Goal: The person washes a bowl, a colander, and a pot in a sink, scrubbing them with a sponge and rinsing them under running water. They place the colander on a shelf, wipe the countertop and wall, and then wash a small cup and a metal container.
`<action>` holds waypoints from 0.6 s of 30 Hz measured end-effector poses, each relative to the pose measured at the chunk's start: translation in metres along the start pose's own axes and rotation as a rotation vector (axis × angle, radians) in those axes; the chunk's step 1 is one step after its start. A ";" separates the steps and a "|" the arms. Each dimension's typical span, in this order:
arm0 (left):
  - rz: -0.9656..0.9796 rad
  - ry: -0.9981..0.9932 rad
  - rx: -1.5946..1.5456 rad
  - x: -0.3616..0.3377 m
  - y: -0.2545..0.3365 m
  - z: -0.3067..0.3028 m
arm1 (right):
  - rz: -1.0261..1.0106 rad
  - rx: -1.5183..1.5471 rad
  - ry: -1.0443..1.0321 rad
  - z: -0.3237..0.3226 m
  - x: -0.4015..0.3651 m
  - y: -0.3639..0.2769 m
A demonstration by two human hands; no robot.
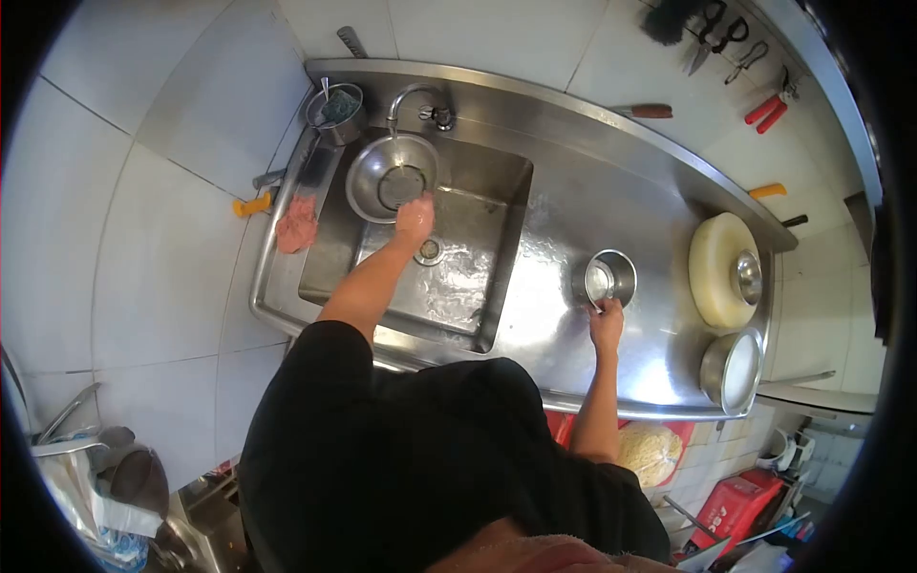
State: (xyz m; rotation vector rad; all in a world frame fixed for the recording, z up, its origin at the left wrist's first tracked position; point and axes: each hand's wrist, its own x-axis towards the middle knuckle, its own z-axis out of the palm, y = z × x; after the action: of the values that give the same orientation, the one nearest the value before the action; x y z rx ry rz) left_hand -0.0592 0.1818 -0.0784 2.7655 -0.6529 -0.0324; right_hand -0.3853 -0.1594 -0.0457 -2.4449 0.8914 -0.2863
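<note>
My left hand (415,220) grips the near rim of a metal bowl (363,181), its fingers closed on the edge. The bowl is in the upper left of the sink (468,229), beneath the curved faucet (415,91), with a darker round patch at its bottom. My right hand (606,320) is closed at the near rim of a small steel pot (623,277) on the counter right of the sink. Something round and shiny shows inside the pot.
A steel container (346,126) with a green scouring pad and a pink cloth (297,225) lie left of the sink. At the counter's right are a thick round board (712,272) with a small bowl (748,277) and a steel pan (734,372). Tools hang on the wall.
</note>
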 end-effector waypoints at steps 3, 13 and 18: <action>-0.094 0.060 0.004 0.026 -0.021 0.003 | 0.014 -0.021 -0.014 0.000 0.000 -0.001; -0.048 -0.165 -0.056 0.085 -0.064 -0.061 | 0.103 -0.092 -0.016 0.021 -0.053 0.015; -0.136 -0.599 -0.764 0.065 -0.042 -0.161 | 0.179 0.118 0.090 0.011 -0.083 -0.010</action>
State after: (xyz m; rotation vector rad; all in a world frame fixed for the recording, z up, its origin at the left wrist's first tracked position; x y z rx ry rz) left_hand 0.0320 0.2343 0.0657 2.0208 -0.4429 -0.9520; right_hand -0.4389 -0.0943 -0.0515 -2.2418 1.0925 -0.3748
